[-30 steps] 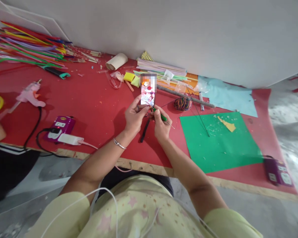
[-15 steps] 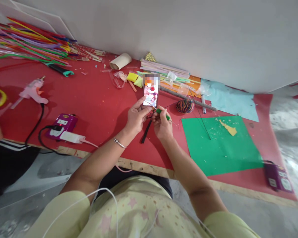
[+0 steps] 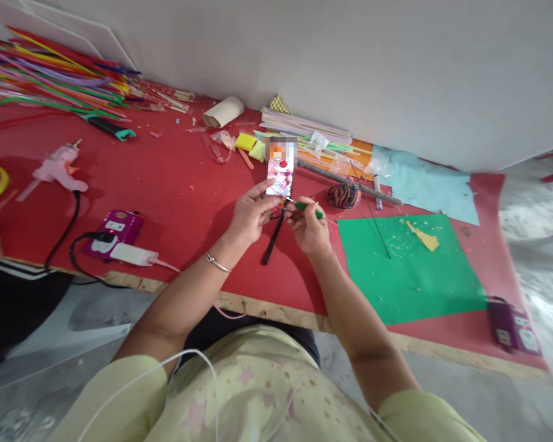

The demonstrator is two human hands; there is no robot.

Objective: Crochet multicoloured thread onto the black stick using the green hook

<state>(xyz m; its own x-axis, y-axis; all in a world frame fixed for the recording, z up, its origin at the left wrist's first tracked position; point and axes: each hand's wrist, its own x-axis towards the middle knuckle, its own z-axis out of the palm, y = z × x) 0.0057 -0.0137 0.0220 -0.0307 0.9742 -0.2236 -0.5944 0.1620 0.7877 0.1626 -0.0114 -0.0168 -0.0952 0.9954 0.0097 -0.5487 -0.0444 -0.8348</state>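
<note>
My left hand point(image 3: 251, 216) is closed in a pinch on a small piece of multicoloured yarn work point(image 3: 276, 212) just in front of a phone point(image 3: 280, 167) propped up on the red table point(image 3: 179, 184). My right hand point(image 3: 311, 230) grips a green-handled crochet hook point(image 3: 309, 210) whose tip points at that yarn work. A thin strand runs from it toward a multicoloured yarn ball point(image 3: 343, 196) to the right. A black strip point(image 3: 273, 236) lies on the table below my hands.
A green sheet point(image 3: 410, 270) lies at right, a pale blue sheet point(image 3: 424, 184) behind it. A pink glue gun point(image 3: 58, 169), a purple socket box point(image 3: 113, 232) with cables and a heap of coloured sticks point(image 3: 59, 83) are at left. Another person's arm shows at far left.
My right hand has shifted a little to the right and the hook's handle now lies flatter. The left hand stays pinched on the yarn work. The view has moved slightly.
</note>
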